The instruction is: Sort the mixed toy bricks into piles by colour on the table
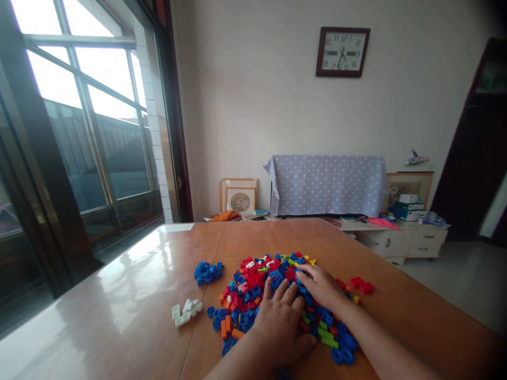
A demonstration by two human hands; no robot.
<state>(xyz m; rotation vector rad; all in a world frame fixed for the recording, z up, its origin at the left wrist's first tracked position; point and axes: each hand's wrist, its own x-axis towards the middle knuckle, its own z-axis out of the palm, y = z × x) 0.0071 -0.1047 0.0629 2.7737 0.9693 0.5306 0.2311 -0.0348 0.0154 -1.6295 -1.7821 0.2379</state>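
A heap of small plastic building bricks (pixel 253 274) in blue, red, orange, green and yellow lies on the wooden table. My left hand (pixel 279 322) rests on the near middle of the heap, fingers spread, with nothing visibly held. Further right, my right hand (pixel 320 285) reaches over the heap's upper right part, its fingertips among blue and red bricks; whether it holds one is hidden. Blue bricks (pixel 208 272) form a small group left of the heap. Nearer the left edge is a group of white bricks (pixel 187 311). Red bricks (pixel 362 285) sit apart on the right.
The brown tabletop (pixel 130 316) reflects window light. Behind it stands a low white cabinet (pixel 425 243) with boxes (pixel 407 211) and a dotted cloth (pixel 328 184) draped over something. A clock (pixel 343 52) hangs on the wall.
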